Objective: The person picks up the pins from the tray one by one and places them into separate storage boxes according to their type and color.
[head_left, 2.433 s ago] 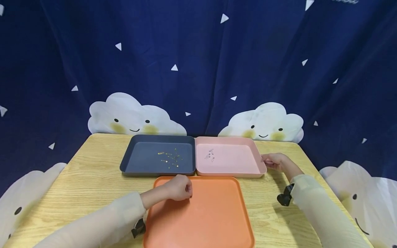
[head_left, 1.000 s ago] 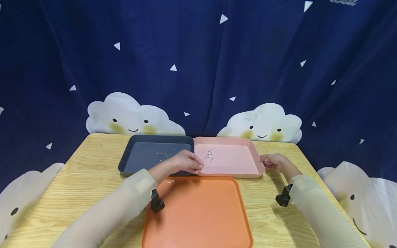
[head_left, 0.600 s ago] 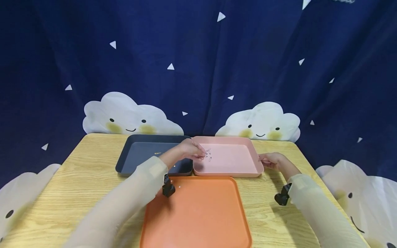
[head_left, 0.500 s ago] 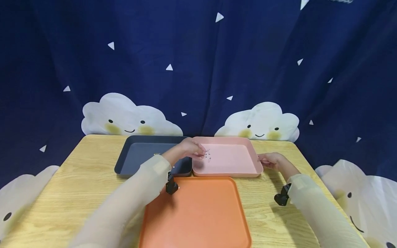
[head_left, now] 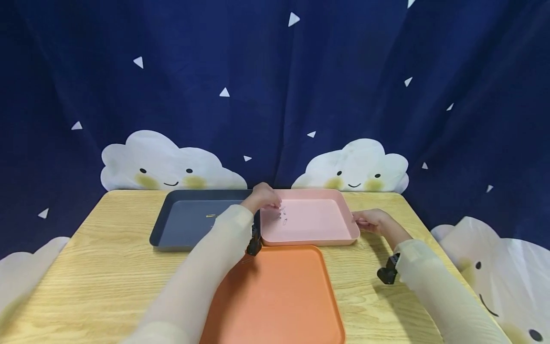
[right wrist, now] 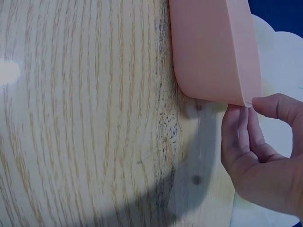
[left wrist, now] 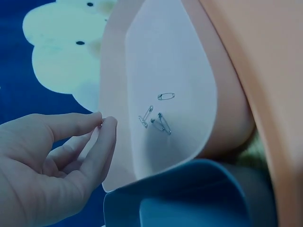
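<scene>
Head view: left hand (head_left: 264, 197) reaches across the dark tray (head_left: 189, 224) to the near-left corner of the pink tray (head_left: 318, 229). A second ago this hand was lower, at the seam between the dark tray and the orange tray (head_left: 279, 296); it has since carried forward over the pink tray. A cluster of safety pins (head_left: 282, 216) lies just below its fingertips. One gold pin (head_left: 210, 215) shows in the dark tray, to the left of the forearm. Right hand (head_left: 373, 221) holds the pink tray's right rim, unmoved throughout. All three trays sit on the bench (head_left: 107, 267).

Left wrist view: thumb and forefinger pinch a small pin (left wrist: 101, 123) above the pink tray's rim; four pins (left wrist: 156, 118) lie in the tray, to the right of the fingertips. Judgement: pin not yet released, so the transfer is unfinished.

Right wrist view: right-hand fingers (right wrist: 244, 125) curl under the rim, thumb on top.
</scene>
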Tool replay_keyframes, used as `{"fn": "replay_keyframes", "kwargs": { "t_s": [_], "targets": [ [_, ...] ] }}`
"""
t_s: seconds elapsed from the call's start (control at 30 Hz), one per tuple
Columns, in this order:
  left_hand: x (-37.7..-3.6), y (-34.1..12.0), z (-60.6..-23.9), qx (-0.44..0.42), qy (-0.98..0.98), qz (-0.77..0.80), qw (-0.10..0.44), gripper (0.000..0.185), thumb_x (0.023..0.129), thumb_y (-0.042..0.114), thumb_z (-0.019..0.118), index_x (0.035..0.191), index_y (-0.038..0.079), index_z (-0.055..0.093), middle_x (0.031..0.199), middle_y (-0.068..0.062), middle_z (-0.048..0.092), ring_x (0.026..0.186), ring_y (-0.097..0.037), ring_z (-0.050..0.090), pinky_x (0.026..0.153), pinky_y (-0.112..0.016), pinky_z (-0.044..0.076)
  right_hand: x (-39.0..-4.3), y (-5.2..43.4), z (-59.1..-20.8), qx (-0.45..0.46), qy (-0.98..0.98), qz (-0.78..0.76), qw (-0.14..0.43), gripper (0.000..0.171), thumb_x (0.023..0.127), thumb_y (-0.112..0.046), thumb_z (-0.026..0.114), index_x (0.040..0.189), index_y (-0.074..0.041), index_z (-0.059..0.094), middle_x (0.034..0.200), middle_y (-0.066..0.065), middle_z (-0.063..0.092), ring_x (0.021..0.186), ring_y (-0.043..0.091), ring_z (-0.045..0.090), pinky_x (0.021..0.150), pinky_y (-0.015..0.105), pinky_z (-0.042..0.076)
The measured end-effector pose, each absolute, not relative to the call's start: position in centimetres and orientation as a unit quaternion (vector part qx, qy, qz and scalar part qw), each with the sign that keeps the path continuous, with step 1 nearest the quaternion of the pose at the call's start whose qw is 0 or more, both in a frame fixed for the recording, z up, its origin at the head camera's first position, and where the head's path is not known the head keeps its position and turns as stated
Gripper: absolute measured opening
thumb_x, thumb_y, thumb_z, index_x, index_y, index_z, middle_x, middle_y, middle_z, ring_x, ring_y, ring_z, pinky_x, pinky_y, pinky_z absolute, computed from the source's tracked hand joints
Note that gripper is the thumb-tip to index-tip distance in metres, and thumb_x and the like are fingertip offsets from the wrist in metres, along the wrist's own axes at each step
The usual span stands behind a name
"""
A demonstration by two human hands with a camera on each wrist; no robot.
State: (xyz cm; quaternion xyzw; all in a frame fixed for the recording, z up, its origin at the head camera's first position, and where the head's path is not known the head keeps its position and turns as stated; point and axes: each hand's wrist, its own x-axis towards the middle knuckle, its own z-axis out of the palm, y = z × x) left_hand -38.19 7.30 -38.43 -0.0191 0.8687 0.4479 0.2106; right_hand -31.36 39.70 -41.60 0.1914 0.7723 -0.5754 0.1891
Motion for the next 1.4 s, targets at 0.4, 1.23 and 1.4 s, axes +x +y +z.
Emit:
{"fn": "replay_keyframes", "kwargs": {
  "t_s": [0.4,1.23,1.4],
  "targets": [
    [-38.3,6.9,-39.8,-0.059,0.857,0.467,0.211,0.042,0.082,0.001,0.069,0.122,-0.007,0.057,0.105,-0.015,0.067,0.099,-0.027,0.07,0.089,-0.031,0.058,-31.8,38.8,-41.6,0.183,0.783,-0.563,0.192,0.059,0.09,-0.004,0.057,0.142,0.009,0.034,0.073,-0.011,0.068,0.069,-0.002,0.064,0.071,0.015,0.057],
    [-28.8,-0.2,-38.4,0.236,0.877,0.386,0.162,0.012,0.078,0.004,0.072,0.089,0.0,0.073,0.076,-0.008,0.073,0.066,-0.019,0.066,0.057,-0.018,0.05,-31.2,39.5,-41.7,0.189,0.781,-0.563,0.193,0.065,0.085,-0.002,0.06,0.142,0.012,0.032,0.075,-0.01,0.067,0.071,-0.001,0.064,0.071,0.014,0.057],
    [-26.6,-2.0,-39.7,0.317,0.892,0.303,0.11,0.01,0.076,0.001,0.074,0.086,0.0,0.072,0.075,-0.007,0.073,0.068,-0.008,0.061,0.061,-0.016,0.048,-31.1,39.4,-41.6,0.186,0.777,-0.571,0.19,0.064,0.087,0.0,0.056,0.143,0.013,0.029,0.07,-0.011,0.066,0.066,-0.003,0.063,0.067,0.013,0.056]
  ]
}}
